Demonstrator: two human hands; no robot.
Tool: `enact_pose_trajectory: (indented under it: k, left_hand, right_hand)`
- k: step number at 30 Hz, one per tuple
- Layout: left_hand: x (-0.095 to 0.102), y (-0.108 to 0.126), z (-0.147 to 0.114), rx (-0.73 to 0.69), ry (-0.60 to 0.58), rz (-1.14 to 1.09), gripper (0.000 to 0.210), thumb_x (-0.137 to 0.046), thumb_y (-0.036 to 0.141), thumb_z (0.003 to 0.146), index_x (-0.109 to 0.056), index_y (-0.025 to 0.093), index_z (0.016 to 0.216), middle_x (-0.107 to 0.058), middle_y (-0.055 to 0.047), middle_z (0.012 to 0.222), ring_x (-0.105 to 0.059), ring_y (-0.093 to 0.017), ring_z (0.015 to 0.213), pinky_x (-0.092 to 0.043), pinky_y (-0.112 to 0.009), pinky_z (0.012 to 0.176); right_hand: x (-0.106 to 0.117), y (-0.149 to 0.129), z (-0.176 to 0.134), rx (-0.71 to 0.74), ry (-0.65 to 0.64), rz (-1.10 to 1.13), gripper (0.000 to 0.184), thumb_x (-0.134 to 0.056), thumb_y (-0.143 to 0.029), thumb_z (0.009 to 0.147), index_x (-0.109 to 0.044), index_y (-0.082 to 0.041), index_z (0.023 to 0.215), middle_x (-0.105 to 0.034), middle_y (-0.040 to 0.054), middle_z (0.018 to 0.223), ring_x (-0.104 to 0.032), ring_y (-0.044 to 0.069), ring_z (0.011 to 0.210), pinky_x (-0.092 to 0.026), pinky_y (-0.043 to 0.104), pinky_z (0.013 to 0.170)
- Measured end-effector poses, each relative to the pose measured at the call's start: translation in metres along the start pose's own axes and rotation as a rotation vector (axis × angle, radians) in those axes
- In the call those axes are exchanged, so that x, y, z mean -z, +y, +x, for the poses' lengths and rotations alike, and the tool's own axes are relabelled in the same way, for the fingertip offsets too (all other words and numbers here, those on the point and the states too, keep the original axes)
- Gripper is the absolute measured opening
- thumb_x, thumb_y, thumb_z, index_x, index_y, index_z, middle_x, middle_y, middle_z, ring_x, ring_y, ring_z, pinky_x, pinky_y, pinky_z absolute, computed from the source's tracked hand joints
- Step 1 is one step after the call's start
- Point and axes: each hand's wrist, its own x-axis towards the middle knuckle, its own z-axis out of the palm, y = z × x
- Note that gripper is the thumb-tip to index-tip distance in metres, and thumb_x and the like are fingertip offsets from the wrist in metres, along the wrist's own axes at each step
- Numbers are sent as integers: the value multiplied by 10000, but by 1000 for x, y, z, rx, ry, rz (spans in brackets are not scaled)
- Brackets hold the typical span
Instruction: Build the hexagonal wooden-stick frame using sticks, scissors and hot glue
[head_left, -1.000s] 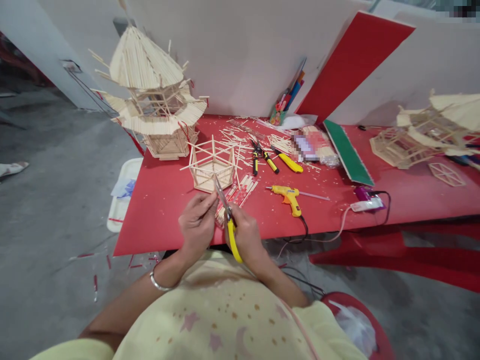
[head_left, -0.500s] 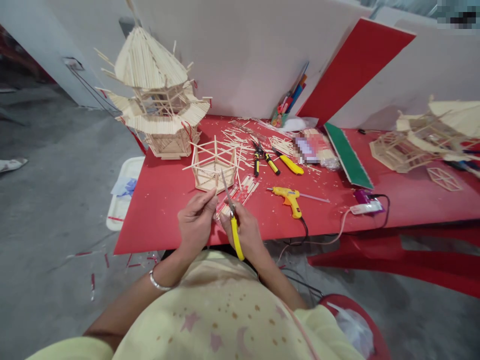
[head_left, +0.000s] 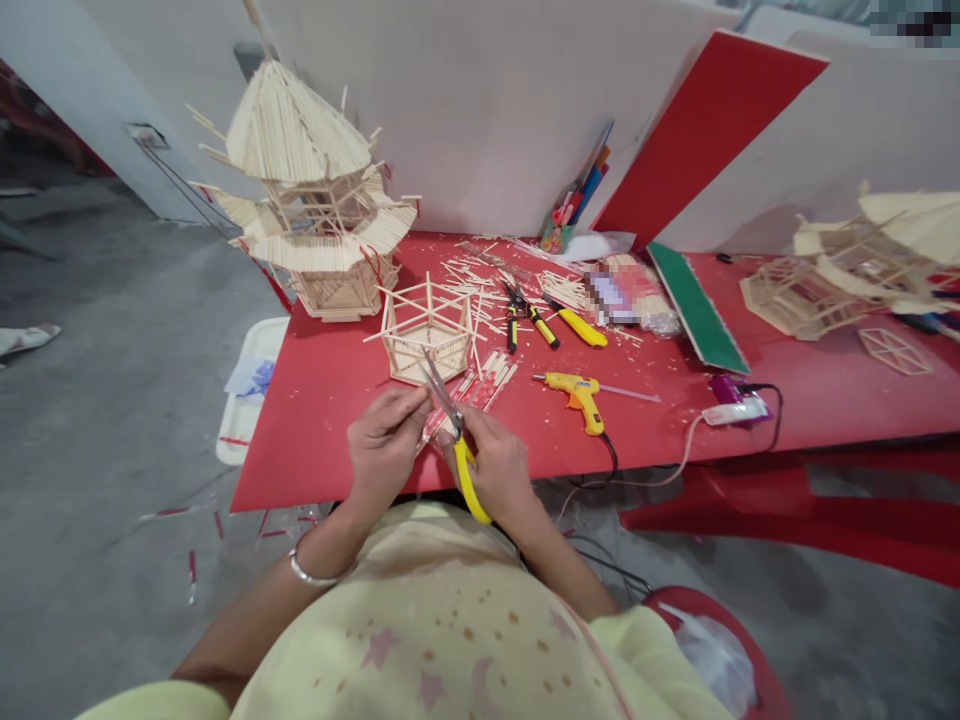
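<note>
My right hand point(head_left: 491, 458) is closed around a pair of scissors point(head_left: 444, 390) with yellow handles, their blades aimed up and to the left. My left hand point(head_left: 386, 440) pinches with thumb and fingers close beside the blades; whatever it grips is too small or hidden to make out. Just beyond both hands stands a six-sided frame of thin wooden sticks point(head_left: 429, 325), open at the top with bars crossing at a post. Partly behind my right hand lies a clear and red packet of sticks point(head_left: 487, 385).
A stick pagoda point(head_left: 307, 200) rises at back left. Loose sticks, pliers point(head_left: 529, 315) and a yellow-handled cutter point(head_left: 577, 325) lie mid-table. A yellow glue gun point(head_left: 574, 390) with a cord is right of my hands. Further right are a green board point(head_left: 697, 310) and another stick model point(head_left: 840, 260).
The scissors have tilted further left and their tips now sit lower, nearer my left fingers. My left hand has shifted slightly left. The stick frame stays in place.
</note>
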Motion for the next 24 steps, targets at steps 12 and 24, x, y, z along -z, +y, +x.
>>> enact_pose_trajectory:
  k: [12,24]
  left_hand:
    - [4,1,1,19,-90,22,214,-822,270,837,-865,269,1047,-697,-20,767,-562,-95,609,-476,-210,554]
    - [-9,6,4,447,2,-460,345,-976,322,633,-847,177,918,-605,25,610,-506,-53,460,-360,-148,384]
  right_hand:
    - [-10,18,-5,18,55,-19,264,-556,-323,1025,-719,-186,1182,-786,74,872,-721,180,750,-488,247,687]
    - [-8,8,1,-19,68,-156,424,-616,-391,1006,-639,-259,1408,-744,80,1053,-697,219,896,-520,295,780]
